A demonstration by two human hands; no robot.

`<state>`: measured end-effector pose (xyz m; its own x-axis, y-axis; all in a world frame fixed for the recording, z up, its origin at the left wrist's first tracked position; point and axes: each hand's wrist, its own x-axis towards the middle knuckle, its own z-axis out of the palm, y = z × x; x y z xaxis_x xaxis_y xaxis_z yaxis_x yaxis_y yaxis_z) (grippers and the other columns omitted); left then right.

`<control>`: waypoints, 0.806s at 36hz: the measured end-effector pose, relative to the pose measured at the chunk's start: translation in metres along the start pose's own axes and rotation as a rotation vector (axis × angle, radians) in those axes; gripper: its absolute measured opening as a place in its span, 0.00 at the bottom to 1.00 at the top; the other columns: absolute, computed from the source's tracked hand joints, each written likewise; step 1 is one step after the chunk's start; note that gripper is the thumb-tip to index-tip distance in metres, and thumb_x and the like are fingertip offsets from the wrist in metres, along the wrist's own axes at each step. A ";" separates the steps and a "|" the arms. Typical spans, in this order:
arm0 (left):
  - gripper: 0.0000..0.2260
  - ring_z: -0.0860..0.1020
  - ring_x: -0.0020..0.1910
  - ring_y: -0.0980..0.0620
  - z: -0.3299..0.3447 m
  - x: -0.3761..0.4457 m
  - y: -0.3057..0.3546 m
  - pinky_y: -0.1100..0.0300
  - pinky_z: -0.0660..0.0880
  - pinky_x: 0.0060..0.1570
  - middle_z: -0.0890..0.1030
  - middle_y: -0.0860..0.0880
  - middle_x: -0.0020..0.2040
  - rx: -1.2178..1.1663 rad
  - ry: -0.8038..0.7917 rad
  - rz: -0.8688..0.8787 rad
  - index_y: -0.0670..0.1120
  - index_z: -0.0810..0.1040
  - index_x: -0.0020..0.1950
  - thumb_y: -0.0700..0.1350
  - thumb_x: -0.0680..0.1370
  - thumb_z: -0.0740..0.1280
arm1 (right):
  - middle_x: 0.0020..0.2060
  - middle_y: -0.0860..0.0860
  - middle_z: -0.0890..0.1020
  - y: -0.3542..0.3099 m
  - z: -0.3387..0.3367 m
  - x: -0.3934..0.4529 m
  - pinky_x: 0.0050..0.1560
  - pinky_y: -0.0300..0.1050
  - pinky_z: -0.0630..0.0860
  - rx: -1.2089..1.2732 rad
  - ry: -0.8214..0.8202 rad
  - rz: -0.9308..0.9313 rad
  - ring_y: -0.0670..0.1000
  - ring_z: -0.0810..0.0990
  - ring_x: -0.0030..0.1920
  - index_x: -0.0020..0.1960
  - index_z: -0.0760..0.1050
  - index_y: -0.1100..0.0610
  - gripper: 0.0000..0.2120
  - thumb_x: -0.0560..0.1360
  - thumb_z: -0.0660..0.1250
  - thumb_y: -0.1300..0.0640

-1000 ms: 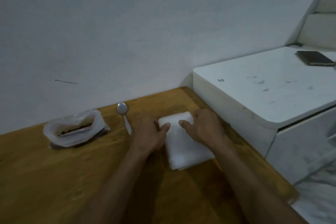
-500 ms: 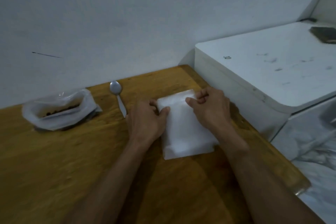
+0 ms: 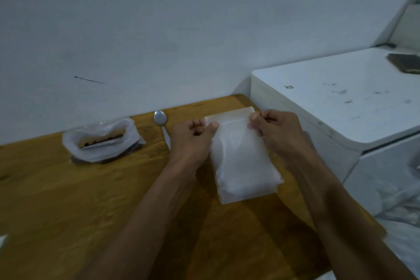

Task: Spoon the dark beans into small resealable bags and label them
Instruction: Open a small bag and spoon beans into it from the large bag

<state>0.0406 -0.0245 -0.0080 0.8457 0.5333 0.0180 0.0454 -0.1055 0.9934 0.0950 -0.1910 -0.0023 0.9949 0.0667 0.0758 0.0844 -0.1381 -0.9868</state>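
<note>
Left hand [image 3: 193, 141] and right hand [image 3: 278, 132] pinched on top corners of resealable bags [image 3: 241, 159] over wooden counter [image 3: 68, 200]; bean pouch [image 3: 100, 141] and spoon [image 3: 161, 124] further left.

Frosted-white bags [image 3: 243, 157], silver spoon [image 3: 160, 118], seemingly brown table [image 3: 56, 188].

A wooden table [image 3: 68, 200] stands against the wall. An open plastic bag of dark beans [image 3: 100, 141] lies near its far edge. Just right of that bag lies a metal spoon [image 3: 161, 124], and further right a stack of clear resealable bags [image 3: 241, 161].
</note>
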 end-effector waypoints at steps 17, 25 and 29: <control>0.17 0.75 0.33 0.46 -0.120 -0.039 0.044 0.50 0.73 0.38 0.78 0.41 0.31 -0.037 -0.016 0.193 0.32 0.78 0.40 0.46 0.79 0.70 | 0.41 0.60 0.86 -0.073 0.060 -0.050 0.34 0.45 0.81 0.259 -0.506 -0.043 0.54 0.85 0.38 0.48 0.82 0.64 0.06 0.77 0.70 0.61; 0.11 0.79 0.35 0.55 -0.211 -0.063 0.052 0.57 0.77 0.36 0.82 0.50 0.36 0.334 0.384 0.313 0.47 0.81 0.45 0.52 0.72 0.77 | 0.38 0.61 0.86 -0.101 0.142 -0.085 0.32 0.44 0.80 0.206 -0.657 -0.159 0.55 0.85 0.36 0.45 0.81 0.65 0.02 0.74 0.73 0.65; 0.14 0.76 0.32 0.56 -0.237 -0.079 0.056 0.58 0.74 0.33 0.79 0.52 0.33 0.448 0.545 0.378 0.50 0.78 0.40 0.60 0.72 0.74 | 0.40 0.60 0.86 -0.109 0.184 -0.106 0.36 0.50 0.82 0.252 -0.662 -0.184 0.57 0.87 0.40 0.46 0.79 0.61 0.04 0.74 0.73 0.66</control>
<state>-0.1494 0.1266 0.0733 0.4731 0.7167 0.5124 0.1140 -0.6265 0.7710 -0.0298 -0.0015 0.0713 0.7169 0.6615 0.2201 0.1524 0.1594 -0.9754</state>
